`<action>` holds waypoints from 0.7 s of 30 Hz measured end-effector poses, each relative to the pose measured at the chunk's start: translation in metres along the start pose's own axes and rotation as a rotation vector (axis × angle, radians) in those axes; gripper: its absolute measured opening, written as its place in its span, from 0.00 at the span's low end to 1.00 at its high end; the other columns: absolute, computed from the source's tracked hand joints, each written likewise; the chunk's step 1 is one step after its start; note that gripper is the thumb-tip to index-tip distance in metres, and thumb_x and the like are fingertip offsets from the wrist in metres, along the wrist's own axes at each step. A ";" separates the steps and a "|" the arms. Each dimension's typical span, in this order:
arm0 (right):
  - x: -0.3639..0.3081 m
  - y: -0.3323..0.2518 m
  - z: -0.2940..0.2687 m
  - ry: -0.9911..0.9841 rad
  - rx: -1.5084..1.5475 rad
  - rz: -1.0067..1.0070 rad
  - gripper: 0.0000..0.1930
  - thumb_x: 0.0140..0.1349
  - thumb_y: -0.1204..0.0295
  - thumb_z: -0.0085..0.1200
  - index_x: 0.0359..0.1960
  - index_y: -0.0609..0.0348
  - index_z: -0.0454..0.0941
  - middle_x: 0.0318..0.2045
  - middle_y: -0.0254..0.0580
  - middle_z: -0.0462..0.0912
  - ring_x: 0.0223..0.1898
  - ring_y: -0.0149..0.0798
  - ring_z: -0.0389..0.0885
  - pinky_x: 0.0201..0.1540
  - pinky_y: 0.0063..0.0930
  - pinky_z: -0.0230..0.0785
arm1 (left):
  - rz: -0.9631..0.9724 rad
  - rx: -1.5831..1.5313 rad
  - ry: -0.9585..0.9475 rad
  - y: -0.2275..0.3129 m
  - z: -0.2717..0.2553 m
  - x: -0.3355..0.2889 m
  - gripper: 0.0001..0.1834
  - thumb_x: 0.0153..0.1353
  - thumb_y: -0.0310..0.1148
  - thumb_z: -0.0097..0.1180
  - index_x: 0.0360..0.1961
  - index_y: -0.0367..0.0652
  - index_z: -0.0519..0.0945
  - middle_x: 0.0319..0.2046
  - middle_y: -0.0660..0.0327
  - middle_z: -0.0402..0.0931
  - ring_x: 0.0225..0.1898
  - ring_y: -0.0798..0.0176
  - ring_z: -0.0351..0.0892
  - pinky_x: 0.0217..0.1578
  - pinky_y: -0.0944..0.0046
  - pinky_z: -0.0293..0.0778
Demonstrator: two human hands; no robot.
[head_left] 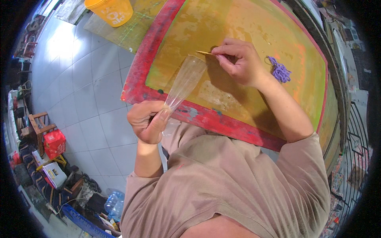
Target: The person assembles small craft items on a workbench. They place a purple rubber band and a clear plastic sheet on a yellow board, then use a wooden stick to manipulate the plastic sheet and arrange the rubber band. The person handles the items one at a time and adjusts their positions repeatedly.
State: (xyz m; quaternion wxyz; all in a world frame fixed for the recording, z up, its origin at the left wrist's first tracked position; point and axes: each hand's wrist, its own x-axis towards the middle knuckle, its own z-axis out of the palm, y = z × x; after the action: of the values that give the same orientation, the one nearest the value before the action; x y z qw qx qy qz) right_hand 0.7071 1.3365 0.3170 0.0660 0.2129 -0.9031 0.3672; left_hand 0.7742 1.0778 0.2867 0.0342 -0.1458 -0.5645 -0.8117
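Observation:
My left hand [150, 121] pinches the gathered end of a clear plastic bag [187, 77], which stretches up and away over the red-edged board. Between the thumb and fingers of my right hand [242, 61] is a thin golden stick-like tool [204, 52], its tip pointing left just above the bag's far end. I cannot make out whether the tip touches the bag. Under both hands lies the large yellow-brown board [242, 23] with a red border. A tangled bundle of purple string [280, 70] rests on it, right of my right hand.
A yellow bucket [111, 12] stands beyond the board's far left corner. On the tiled floor [93, 119] to the left are a red box [54, 143], a wooden stool [39, 126] and a white box [54, 174]. A large clear plastic bottle [115, 203] is at lower left.

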 end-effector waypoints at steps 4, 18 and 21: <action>0.001 -0.006 -0.011 -0.059 0.102 0.051 0.05 0.51 0.79 0.53 0.29 0.63 0.79 0.20 0.37 0.73 0.19 0.30 0.69 0.23 0.22 0.61 | 0.009 0.019 0.009 0.001 0.000 0.001 0.03 0.46 0.17 0.52 0.22 0.29 0.77 0.12 0.62 0.71 0.09 0.77 0.60 0.11 0.76 0.51; -0.008 -0.010 -0.018 -0.076 0.023 0.061 0.06 0.46 0.76 0.54 0.26 0.64 0.80 0.21 0.43 0.74 0.23 0.40 0.74 0.24 0.29 0.66 | 0.039 -0.007 -0.012 0.000 0.000 0.001 0.04 0.43 0.21 0.52 0.19 0.30 0.76 0.09 0.63 0.66 0.08 0.75 0.58 0.11 0.74 0.50; -0.008 -0.005 -0.010 -0.018 -0.003 -0.018 0.05 0.46 0.76 0.55 0.25 0.64 0.79 0.20 0.42 0.74 0.22 0.40 0.74 0.24 0.29 0.66 | 0.031 0.005 -0.010 0.000 -0.002 0.001 0.04 0.42 0.22 0.52 0.19 0.30 0.76 0.09 0.62 0.67 0.08 0.74 0.58 0.11 0.74 0.50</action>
State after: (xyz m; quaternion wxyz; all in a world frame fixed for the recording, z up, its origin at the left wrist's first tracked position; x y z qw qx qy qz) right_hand 0.7166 1.3428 0.3249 0.0613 0.2245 -0.9021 0.3634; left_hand 0.7731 1.0763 0.2866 0.0443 -0.1585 -0.5642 -0.8091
